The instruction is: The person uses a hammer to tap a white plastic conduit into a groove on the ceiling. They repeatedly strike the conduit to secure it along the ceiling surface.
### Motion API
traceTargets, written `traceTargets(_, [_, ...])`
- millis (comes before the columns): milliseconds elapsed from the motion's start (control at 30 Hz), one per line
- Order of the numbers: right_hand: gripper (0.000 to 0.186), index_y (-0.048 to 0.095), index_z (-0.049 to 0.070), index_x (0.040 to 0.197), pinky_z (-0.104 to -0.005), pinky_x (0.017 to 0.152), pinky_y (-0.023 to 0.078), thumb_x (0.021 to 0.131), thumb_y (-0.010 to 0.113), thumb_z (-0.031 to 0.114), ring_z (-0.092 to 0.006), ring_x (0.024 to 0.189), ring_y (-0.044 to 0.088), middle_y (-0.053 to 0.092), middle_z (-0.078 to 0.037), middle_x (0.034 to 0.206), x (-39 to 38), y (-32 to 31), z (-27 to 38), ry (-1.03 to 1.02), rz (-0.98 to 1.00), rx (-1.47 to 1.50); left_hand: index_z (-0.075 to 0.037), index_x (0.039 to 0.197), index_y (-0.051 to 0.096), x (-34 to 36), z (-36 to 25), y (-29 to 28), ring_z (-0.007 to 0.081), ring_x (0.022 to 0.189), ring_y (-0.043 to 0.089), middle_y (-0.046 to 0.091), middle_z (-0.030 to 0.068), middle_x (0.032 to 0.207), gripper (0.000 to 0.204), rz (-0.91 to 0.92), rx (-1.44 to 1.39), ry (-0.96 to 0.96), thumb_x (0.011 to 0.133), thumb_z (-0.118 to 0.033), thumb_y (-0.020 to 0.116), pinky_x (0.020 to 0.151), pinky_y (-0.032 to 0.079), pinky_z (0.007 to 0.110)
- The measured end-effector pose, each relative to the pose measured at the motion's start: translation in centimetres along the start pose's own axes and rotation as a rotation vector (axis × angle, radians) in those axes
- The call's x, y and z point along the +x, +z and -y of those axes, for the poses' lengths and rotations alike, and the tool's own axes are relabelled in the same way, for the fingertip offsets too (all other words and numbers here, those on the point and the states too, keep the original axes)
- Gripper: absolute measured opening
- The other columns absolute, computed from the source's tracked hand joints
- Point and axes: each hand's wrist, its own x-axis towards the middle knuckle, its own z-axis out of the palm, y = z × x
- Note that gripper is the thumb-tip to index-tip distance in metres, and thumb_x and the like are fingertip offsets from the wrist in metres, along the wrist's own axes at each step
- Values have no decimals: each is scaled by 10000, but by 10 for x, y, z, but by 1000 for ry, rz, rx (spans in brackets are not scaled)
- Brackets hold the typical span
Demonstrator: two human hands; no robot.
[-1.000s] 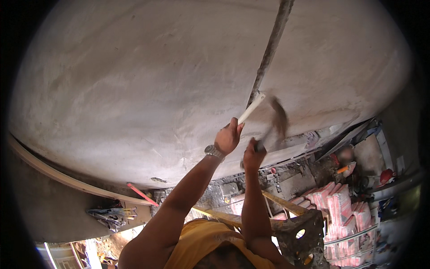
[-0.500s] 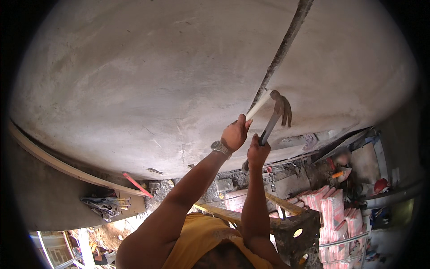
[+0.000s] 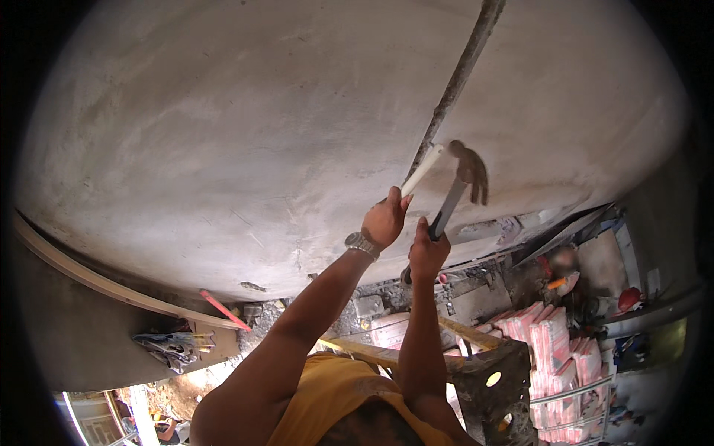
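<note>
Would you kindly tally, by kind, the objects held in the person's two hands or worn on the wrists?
Hammer, in the right hand: 1
White bar, in the left hand: 1
Wristwatch, on the left wrist: 1
Total: 3

I am holding a plain white stick (image 3: 423,171) and a hammer (image 3: 448,208) whose head is showing dull brown, its shaft grey and its grip black. My watch (image 3: 361,244) is gleaming silver, and I am wearing a yellow top (image 3: 327,386). The wall (image 3: 223,149) is showing mottled grey, clouded with brownish smears and paler patches; a darker grey groove (image 3: 455,85) is streaking it. A bar (image 3: 224,309) is glowing coral red, a curved strip (image 3: 111,284) is looking beige, rails (image 3: 364,351) are showing yellow, and bags (image 3: 550,349) are displaying pink and white blotches.
</note>
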Motion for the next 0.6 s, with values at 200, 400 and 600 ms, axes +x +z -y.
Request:
traceTargets(200, [292, 502, 32, 710, -274, 462, 368, 921, 611, 202, -95, 488, 465, 499, -32, 562, -7, 5, 22, -387, -96, 462, -83, 980, 376, 0, -2, 2, 462, 627, 591, 616, 216, 675, 276, -15, 18, 34, 995, -353, 428, 511, 440, 561])
traceTargets(400, [353, 597, -78, 768, -354, 534, 412, 888, 643, 251, -161, 549, 481, 567, -82, 611, 4, 0, -5, 40, 44, 89, -81, 972, 376, 3, 3, 2, 470, 628, 586, 612, 222, 668, 278, -30, -3, 38, 999, -356, 416, 513, 438, 565])
traceTargets(600, [257, 506, 56, 736, -264, 460, 357, 946, 584, 181, -98, 484, 446, 469, -14, 560, 4, 1, 12, -337, -67, 566, -78, 973, 369, 0, -7, -1, 475, 642, 587, 610, 230, 665, 294, 4, 4, 24, 1003, -370, 394, 527, 445, 567])
